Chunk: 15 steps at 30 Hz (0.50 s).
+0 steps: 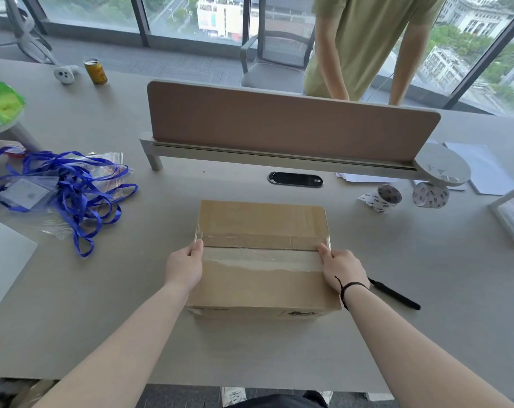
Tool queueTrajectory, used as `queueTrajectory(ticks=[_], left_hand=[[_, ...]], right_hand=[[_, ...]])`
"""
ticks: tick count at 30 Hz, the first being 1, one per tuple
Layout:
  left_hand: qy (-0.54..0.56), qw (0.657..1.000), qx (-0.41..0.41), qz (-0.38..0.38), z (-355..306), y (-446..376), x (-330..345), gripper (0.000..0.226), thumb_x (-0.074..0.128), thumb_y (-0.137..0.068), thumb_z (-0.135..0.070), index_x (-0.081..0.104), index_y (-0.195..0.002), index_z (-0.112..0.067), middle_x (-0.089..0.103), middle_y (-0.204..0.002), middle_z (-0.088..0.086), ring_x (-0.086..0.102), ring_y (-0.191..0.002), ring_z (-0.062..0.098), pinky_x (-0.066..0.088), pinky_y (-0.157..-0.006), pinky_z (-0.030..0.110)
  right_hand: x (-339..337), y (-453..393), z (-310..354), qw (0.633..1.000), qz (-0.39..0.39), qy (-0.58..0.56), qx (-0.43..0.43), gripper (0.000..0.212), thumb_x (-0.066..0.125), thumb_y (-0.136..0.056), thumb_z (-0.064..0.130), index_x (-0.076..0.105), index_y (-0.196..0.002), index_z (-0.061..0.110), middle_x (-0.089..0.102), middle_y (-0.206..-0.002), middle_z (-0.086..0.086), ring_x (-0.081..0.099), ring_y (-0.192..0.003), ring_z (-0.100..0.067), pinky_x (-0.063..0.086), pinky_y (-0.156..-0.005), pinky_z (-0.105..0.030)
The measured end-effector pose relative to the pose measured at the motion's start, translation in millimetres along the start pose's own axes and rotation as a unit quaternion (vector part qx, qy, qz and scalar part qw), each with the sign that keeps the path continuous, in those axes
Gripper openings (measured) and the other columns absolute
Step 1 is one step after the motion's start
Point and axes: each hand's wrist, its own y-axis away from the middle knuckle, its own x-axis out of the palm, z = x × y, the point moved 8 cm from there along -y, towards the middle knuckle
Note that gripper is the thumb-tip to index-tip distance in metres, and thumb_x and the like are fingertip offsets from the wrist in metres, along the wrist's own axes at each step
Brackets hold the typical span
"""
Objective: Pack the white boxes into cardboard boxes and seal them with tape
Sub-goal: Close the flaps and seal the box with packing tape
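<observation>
Grey desk (397, 290) holds a closed cardboard box (261, 278) at its centre, clear tape (261, 257) running along the flap seam. Left hand (185, 267) and right hand (342, 267) press the box's two ends, fingers apparently flat against the tape ends. Two tape rolls (389, 197) lie beyond, near a black pen (395, 294).

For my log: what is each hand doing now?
Left hand: presses clear tape onto cardboard box edge.
Right hand: presses the other end.
</observation>
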Motion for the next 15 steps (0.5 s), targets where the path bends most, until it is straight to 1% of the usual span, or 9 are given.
queueTrajectory(ticks=[3,4,5,6,7,9,11,13,15], left_hand=[[0.002,1.0,-0.002,0.015,4.6,4.2,-2.3,0.039,0.046,-0.104,-0.044,0.071,-0.119,-0.018,0.067,-0.114,-0.003,0.055,-0.118,0.026,0.04,-0.09,0.029],[-0.004,1.0,-0.005,0.027,8.2,7.7,-2.2,0.04,0.046,-0.103,-0.048,0.071,-0.117,-0.019,0.066,-0.115,0.0,0.054,-0.118,0.026,0.041,-0.09,0.03],[-0.015,0.999,-0.013,0.043,13.2,11.9,-1.2,0.044,0.047,-0.102,-0.051,0.068,-0.121,-0.018,0.064,-0.117,0.0,0.054,-0.118,0.025,0.04,-0.092,0.032],[-0.018,0.998,-0.025,0.057,19.6,17.4,-0.6,0.048,0.049,-0.099,-0.055,0.064,-0.127,-0.018,0.062,-0.119,-0.001,0.055,-0.116,0.023,0.04,-0.095,0.033],[-0.005,0.996,-0.04,0.073,27.5,22.7,1.1,0.048,0.053,-0.097,-0.057,0.061,-0.127,-0.021,0.062,-0.115,-0.005,0.057,-0.11,0.019,0.04,-0.095,0.034],[0.042,0.991,-0.074,0.1,42.3,31.7,5.0,0.039,0.061,-0.09,-0.061,0.062,-0.116,-0.032,0.065,-0.109,-0.013,0.06,-0.1,0.014,0.047,-0.091,0.039],[0.077,0.985,-0.102,0.113,49.3,37.5,6.8,0.035,0.067,-0.083,-0.064,0.062,-0.108,-0.04,0.066,-0.113,-0.014,0.063,-0.106,0.022,0.058,-0.084,0.045],[0.113,0.979,-0.117,0.12,51.4,38.8,7.6,0.037,0.073,-0.08,-0.062,0.063,-0.108,-0.041,0.067,-0.117,-0.012,0.063,-0.112,0.023,0.062,-0.075,0.049],[0.139,0.974,-0.125,0.128,52.0,38.2,8.6,0.039,0.077,-0.079,-0.055,0.065,-0.112,-0.038,0.068,-0.12,-0.008,0.065,-0.113,0.022,0.063,-0.074,0.049]], right_hand=[[4.4,5.9,-2.2,0.999,0.024,-0.021,0.012,0.061,0.035,-0.097,0.068,0.064,-0.085,0.015,0.066,-0.087,-0.005,0.062,-0.085,-0.028,0.045,-0.068,-0.034],[10.3,8.5,-6.4,0.997,0.041,-0.057,0.024,0.064,0.036,-0.095,0.07,0.065,-0.094,0.013,0.066,-0.09,-0.006,0.062,-0.088,-0.028,0.05,-0.074,-0.036],[18.1,13.8,-13.2,0.991,0.068,-0.11,0.044,0.066,0.038,-0.094,0.072,0.065,-0.103,0.012,0.066,-0.095,-0.005,0.063,-0.093,-0.029,0.053,-0.081,-0.04],[27.1,22.1,-21.0,0.978,0.1,-0.167,0.071,0.065,0.042,-0.092,0.073,0.063,-0.111,0.015,0.066,-0.103,-0.004,0.062,-0.1,-0.03,0.055,-0.084,-0.044],[35.4,33.3,-28.3,0.961,0.133,-0.219,0.101,0.062,0.046,-0.09,0.075,0.06,-0.115,0.02,0.064,-0.111,-0.001,0.061,-0.106,-0.031,0.056,-0.082,-0.047],[47.3,49.3,-37.5,0.93,0.178,-0.293,0.134,0.057,0.055,-0.085,0.076,0.059,-0.118,0.029,0.062,-0.118,0.003,0.059,-0.113,-0.029,0.06,-0.08,-0.053],[51.1,52.6,-40.5,0.913,0.182,-0.34,0.132,0.05,0.063,-0.084,0.07,0.061,-0.116,0.032,0.064,-0.116,0.005,0.062,-0.108,-0.024,0.061,-0.082,-0.056],[50.7,50.8,-39.2,0.908,0.168,-0.366,0.119,0.044,0.065,-0.088,0.063,0.063,-0.116,0.03,0.066,-0.113,0.002,0.066,-0.101,-0.025,0.06,-0.085,-0.057],[50.4,48.7,-37.6,0.908,0.158,-0.372,0.108,0.043,0.064,-0.09,0.059,0.063,-0.118,0.027,0.068,-0.113,-0.001,0.068,-0.099,-0.03,0.061,-0.084,-0.057]])
